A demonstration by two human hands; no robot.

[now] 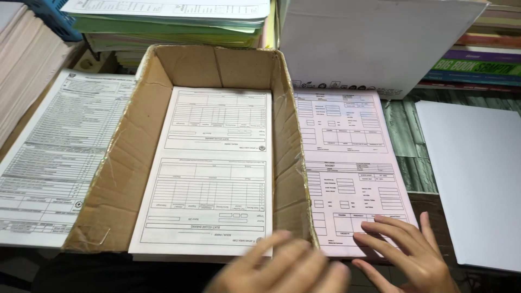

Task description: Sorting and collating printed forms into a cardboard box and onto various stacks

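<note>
The right hand (404,255) is lying flat, fingers spread, on the pink paper (353,168). The left hand (282,268) is hovering open beside the box (125,163), holding nothing.

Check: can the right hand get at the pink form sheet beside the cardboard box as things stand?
Probably yes. The right hand already has its fingertips on the near edge of the pink form sheet, which lies flat and uncovered right of the cardboard box. The blurred left hand sits by the box's white forms, out of the way.
</note>
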